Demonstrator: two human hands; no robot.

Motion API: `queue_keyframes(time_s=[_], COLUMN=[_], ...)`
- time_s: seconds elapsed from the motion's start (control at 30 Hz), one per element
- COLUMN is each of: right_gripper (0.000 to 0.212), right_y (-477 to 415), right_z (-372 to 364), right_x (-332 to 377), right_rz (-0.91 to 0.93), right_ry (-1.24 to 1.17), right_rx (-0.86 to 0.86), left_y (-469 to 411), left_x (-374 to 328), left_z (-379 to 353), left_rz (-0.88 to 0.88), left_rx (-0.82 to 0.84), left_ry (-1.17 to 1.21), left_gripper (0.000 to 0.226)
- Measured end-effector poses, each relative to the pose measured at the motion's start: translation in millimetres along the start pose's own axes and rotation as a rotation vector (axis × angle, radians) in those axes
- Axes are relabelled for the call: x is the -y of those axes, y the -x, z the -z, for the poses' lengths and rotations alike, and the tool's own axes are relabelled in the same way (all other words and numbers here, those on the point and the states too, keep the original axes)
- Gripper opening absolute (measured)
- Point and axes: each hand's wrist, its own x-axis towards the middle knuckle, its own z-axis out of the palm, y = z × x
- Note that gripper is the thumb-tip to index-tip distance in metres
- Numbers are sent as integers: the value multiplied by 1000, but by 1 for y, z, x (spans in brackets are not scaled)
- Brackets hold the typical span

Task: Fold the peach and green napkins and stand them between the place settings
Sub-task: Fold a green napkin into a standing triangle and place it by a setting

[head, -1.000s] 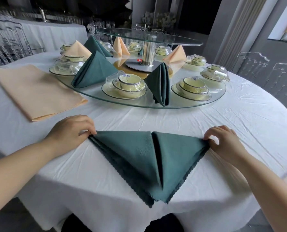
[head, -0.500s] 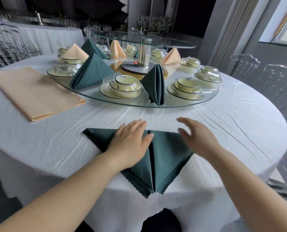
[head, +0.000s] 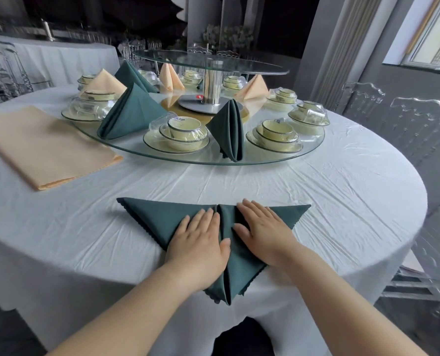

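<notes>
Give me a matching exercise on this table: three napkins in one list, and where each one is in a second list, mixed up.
Things
1. flat peach napkin
2. nearest upright green napkin
3. triangular green napkin

Places
A. pressed under the left hand and right hand at the near table edge
B. lying on the tablecloth, far left
C. standing on the glass turntable

Pairs: 1-B, 2-C, 3-A

My left hand [head: 198, 242] and right hand [head: 261, 232] lie flat on the green napkin [head: 157, 219], so I cannot see the cloth beneath them. The flat peach napkin [head: 39, 147] and the counter [head: 329, 201] run off the left edge. The steel post [head: 212, 86] half hides a red label [head: 200, 96] I cannot read. The far bowls [head: 191, 76] are too small to make out.
</notes>
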Motion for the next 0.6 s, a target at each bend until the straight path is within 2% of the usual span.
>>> queue_keyframes(time_s=[0.2, 0.3, 0.37, 0.43, 0.5, 0.6], right_gripper=[56, 53, 53, 53, 49, 46], right_y=[18, 19, 13, 3, -5, -10], right_z=[11, 17, 21, 24, 21, 3], right_x=[-57, -56, -41, -16, 10, 25], right_rz=[-309, -367, -267, -65, 105, 176], right_ry=[-38, -23, -20, -94, -166, -152], right_rx=[-16, -55, -146, -184, -134, -16], left_y=[2, 2, 3, 4, 5, 4], left_x=[0, 1, 1, 0, 1, 3], left_z=[0, 0, 1, 1, 0, 0], left_rz=[11, 21, 41, 56, 67, 84], left_rx=[-11, -38, -47, -60, -74, -65], left_ry=[36, 79, 126, 163, 176, 179], left_gripper=[58, 60, 64, 68, 70, 65])
